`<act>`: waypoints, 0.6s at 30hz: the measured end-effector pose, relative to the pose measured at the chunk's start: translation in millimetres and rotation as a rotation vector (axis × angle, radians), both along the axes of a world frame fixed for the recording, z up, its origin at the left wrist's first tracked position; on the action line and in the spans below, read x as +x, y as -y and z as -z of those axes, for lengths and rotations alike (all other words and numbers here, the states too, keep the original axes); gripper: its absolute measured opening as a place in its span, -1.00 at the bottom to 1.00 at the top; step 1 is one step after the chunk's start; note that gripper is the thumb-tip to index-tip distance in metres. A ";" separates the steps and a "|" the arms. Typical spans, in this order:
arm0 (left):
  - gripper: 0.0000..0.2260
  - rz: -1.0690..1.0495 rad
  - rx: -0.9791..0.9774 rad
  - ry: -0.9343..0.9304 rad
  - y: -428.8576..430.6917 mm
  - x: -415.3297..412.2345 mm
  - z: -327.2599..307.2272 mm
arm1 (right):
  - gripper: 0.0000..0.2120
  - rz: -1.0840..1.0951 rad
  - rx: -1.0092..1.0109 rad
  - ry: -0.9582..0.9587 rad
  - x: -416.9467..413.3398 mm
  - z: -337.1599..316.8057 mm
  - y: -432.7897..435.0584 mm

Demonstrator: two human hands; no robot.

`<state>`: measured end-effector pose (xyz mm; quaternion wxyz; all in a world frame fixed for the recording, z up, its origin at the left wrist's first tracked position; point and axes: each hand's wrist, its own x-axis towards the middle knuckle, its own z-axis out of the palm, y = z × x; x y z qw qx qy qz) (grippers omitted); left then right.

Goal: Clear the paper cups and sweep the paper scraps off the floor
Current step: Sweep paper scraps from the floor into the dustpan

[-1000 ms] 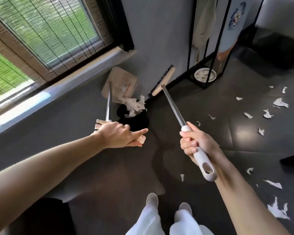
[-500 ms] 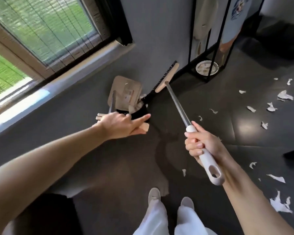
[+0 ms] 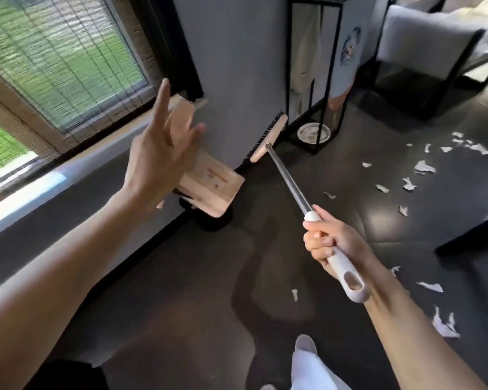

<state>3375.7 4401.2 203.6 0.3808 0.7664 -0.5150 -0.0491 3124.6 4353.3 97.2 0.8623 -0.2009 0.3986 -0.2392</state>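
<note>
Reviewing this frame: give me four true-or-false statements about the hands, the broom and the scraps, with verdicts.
1. The right hand grips the broom by its white handle end. True.
2. The left hand is clenched in a fist. False: its fingers are spread and straight.
3. Paper scraps lie on the floor on the right. True.
4. The broom head sits among the scraps. False: it is near the wall, apart from them.

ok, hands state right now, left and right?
Left hand: open, fingers spread, holding nothing.
Right hand: closed around the white grip of the broom.
</note>
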 end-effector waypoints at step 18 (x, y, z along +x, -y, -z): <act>-0.47 0.639 0.453 -0.324 -52.0 -251.1 172.5 | -0.68 0.442 0.151 -0.495 -186.5 75.8 -263.5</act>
